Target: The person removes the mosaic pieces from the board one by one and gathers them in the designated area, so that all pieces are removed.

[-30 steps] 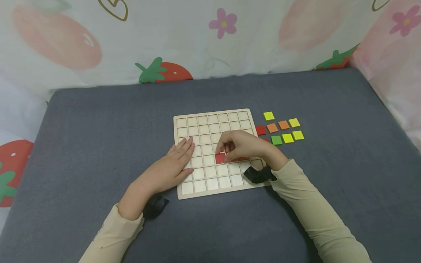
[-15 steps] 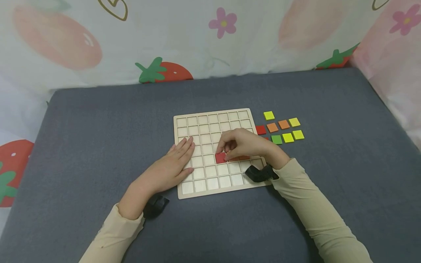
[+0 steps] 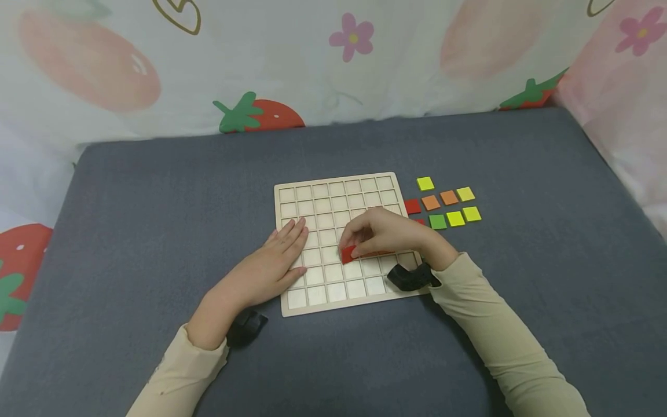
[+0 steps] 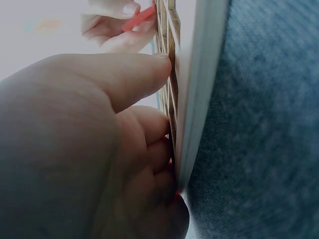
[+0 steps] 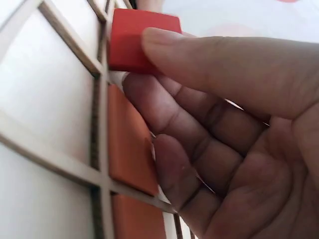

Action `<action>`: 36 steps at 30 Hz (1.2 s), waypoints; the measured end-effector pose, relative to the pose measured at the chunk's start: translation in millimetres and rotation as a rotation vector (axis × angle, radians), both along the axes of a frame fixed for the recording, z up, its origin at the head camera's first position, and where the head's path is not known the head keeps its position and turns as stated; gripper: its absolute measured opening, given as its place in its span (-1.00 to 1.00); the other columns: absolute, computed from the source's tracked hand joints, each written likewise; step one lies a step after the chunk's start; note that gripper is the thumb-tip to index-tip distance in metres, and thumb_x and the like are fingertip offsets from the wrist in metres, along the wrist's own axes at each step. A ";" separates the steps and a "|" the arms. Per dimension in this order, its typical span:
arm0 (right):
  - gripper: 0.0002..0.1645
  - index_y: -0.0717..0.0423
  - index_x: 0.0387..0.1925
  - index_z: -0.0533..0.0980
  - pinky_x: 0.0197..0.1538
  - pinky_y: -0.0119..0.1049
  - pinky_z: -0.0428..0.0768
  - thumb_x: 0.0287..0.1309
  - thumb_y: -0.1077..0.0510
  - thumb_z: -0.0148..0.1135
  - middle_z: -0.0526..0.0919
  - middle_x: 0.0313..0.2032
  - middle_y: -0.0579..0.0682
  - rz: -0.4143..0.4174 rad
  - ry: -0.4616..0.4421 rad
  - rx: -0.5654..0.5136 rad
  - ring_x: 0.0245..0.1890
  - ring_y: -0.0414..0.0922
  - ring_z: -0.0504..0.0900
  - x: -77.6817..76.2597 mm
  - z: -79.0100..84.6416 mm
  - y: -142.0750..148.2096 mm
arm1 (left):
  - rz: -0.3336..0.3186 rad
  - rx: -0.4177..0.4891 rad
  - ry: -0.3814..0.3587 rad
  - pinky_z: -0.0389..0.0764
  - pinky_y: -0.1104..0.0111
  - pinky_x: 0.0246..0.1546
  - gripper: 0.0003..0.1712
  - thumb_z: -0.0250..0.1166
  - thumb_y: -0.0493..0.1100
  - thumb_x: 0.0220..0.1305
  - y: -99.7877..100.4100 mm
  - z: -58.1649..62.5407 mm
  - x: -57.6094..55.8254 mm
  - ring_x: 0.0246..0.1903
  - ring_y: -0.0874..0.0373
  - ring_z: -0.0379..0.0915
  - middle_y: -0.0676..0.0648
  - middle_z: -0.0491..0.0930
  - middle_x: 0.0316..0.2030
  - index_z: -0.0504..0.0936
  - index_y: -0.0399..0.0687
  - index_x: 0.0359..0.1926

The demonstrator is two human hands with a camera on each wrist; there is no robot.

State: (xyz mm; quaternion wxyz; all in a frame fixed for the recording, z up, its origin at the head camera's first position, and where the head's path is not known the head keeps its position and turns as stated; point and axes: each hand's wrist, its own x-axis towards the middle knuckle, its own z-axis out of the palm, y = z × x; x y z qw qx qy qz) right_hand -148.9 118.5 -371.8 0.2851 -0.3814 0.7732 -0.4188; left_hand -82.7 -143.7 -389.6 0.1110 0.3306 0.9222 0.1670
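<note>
A red square tile (image 3: 347, 255) is pinched between the thumb and fingers of my right hand (image 3: 387, 231), tilted up from the wooden grid board (image 3: 333, 307). In the right wrist view my thumb presses the face of the red tile (image 5: 124, 42). Just beside it, an orange tile (image 5: 130, 142) sits in a cell, with a second orange tile (image 5: 139, 219) in the neighbouring one. My left hand (image 3: 263, 269) lies flat across the board's left edge, fingers straight. From the left wrist, the thumb (image 4: 134, 77) is seen touching the board's surface.
Right of the board, loose tiles lie on the grey cloth (image 3: 531, 243): red (image 3: 413, 206), orange (image 3: 431, 202), green (image 3: 438, 222) and several yellow (image 3: 455, 218). My right forearm partly covers the board's lower right corner. A printed curtain (image 3: 396, 75) hangs behind the table.
The red tile lay flat in its cell before; now it is lifted and tilted in my right fingers. My left hand has stayed still on the board.
</note>
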 end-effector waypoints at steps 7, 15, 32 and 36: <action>-0.78 0.19 -0.20 0.65 -0.19 -0.32 0.59 0.05 0.37 0.32 0.69 -0.29 -0.09 0.014 0.024 0.003 -0.31 -0.22 0.63 2.7 1.9 -2.2 | 0.006 -0.015 -0.017 -0.12 0.11 0.38 -0.25 0.03 -0.03 0.41 0.4 2.0 0.6 0.44 -0.04 -0.35 -0.21 -0.19 0.45 -0.02 -0.34 0.42; -0.78 0.21 -0.21 0.66 -0.19 -0.31 0.60 0.03 0.38 0.33 0.71 -0.30 -0.07 -0.006 -0.013 0.003 -0.31 -0.21 0.65 2.0 2.2 -1.6 | 0.002 -0.004 -0.003 -0.10 0.09 0.38 -0.24 0.05 -0.04 0.41 0.3 1.2 0.4 0.43 -0.07 -0.33 -0.24 -0.17 0.44 -0.01 -0.37 0.41; -0.80 0.20 -0.23 0.67 -0.20 -0.29 0.60 0.05 0.36 0.32 0.71 -0.30 -0.06 -0.024 -0.025 0.004 -0.31 -0.20 0.65 1.5 4.2 3.1 | -0.001 0.009 -0.004 -0.10 0.10 0.38 -0.25 0.06 -0.05 0.40 -0.2 1.3 0.1 0.43 -0.06 -0.32 -0.24 -0.17 0.44 -0.01 -0.37 0.41; -0.85 0.20 -0.28 0.67 -0.20 -0.27 0.60 0.05 0.36 0.32 0.70 -0.36 -0.06 -0.032 -0.032 0.005 -0.33 -0.17 0.64 0.9 6.1 4.5 | -0.005 0.013 0.004 -0.09 0.10 0.38 -0.24 0.06 -0.05 0.40 -0.4 0.3 0.1 0.43 -0.07 -0.32 -0.25 -0.16 0.44 -0.01 -0.38 0.41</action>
